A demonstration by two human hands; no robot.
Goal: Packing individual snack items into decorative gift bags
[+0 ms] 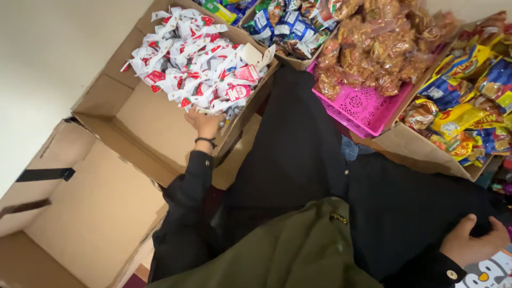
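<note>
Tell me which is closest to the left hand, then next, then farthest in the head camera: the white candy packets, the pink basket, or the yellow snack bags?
1. White candy packets: in the cardboard box, right at the left hand.
2. Pink basket: middle, off to the right.
3. Yellow snack bags: far right edge.
</note>
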